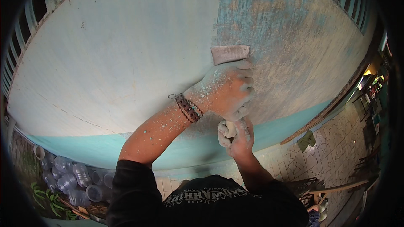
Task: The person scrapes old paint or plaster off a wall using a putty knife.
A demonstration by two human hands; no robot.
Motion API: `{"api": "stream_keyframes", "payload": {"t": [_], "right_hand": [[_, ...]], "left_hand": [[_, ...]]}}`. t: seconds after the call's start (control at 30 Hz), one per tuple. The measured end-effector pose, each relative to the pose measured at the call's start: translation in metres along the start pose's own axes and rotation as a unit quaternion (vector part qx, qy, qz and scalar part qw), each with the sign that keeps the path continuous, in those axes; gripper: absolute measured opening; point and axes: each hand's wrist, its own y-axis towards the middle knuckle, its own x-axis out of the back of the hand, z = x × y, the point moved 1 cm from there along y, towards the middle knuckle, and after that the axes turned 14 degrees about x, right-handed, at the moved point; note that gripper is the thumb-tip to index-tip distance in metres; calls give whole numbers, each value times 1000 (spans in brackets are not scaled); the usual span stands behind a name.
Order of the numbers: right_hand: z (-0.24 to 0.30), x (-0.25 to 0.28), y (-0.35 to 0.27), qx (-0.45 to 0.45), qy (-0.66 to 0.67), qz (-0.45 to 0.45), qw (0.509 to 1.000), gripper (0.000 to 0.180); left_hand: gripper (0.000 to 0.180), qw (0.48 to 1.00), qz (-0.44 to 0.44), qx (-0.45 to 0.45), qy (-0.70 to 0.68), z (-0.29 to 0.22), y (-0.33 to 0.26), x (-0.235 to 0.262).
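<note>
A scraper with a wide, dusty flat blade (pixel 230 54) is pressed against the wall (pixel 139 59). My left hand (pixel 229 86) wraps around it just below the blade, its fingers closed and coated in pale dust. Lower down, my right hand (pixel 239 138) is closed around the pale end of the handle. Most of the handle is hidden by my fingers. The blade lies by the border between the smooth pale paint on the left and a rough, scraped patch (pixel 286 38) of turquoise and brown on the right. Paint flakes stick to my left forearm (pixel 158 130), which wears a braided bracelet (pixel 188 108).
A turquoise band (pixel 84 145) runs along the wall's bottom. Several clear plastic jugs (pixel 80 176) and green plants (pixel 52 201) are at the lower left. Tiled floor (pixel 336 143) with a dark green cloth (pixel 306 141) extends right. Turquoise railings (pixel 29 14) flank the wall.
</note>
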Motion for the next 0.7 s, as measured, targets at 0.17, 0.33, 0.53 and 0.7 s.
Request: {"api": "stream_keyframes", "payload": {"t": [0.17,0.33,0.53,0.7], "right_hand": [[17,-11,8,30,-9,28,999,30],[8,-11,3,30,-12,-35,999,28],[11,-10,5,25,44,2,999,30],[13,-8,9,16,66,23,997,29]], "left_hand": [[25,999,-33,-3,-14,3,19,20],[24,999,-35,-29,-27,1,12,11],[26,999,-21,-25,-18,4,18,18],[25,1000,-4,-6,-25,6,19,20]]}}
